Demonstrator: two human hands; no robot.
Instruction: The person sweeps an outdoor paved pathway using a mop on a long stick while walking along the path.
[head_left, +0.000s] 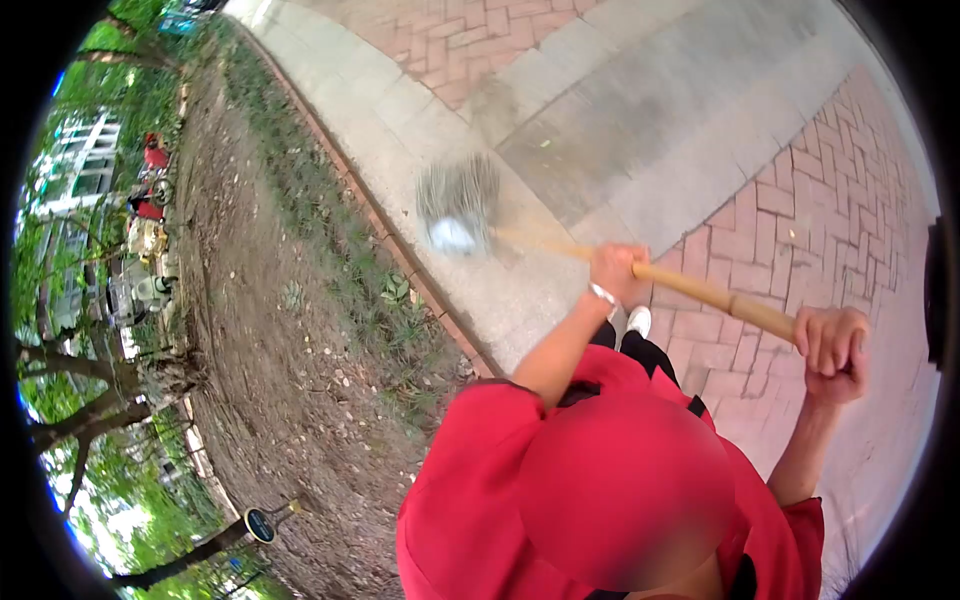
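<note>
A broom with a bamboo handle (pixel 712 296) slants across the view, gripped by both hands. Partway down the handle, my left hand (pixel 620 272) is closed around it, a pale band on its wrist. My right hand (pixel 832 350) wraps the upper end with bent fingers. The grey-green bristle head (pixel 458 188) is smeared by motion over the pale paving, close to the brick edging. A whitish-blue patch (pixel 452 236) shows where the bristles meet the handle.
A low brick kerb (pixel 385 235) runs beside the paving. Left of it lies a soil bed (pixel 270 330) with low plants. Herringbone red brick (pixel 770 220) and grey slabs (pixel 640 110) cover the ground. Trees, a small sign (pixel 259 525) and parked vehicles (pixel 140 295) stand at far left.
</note>
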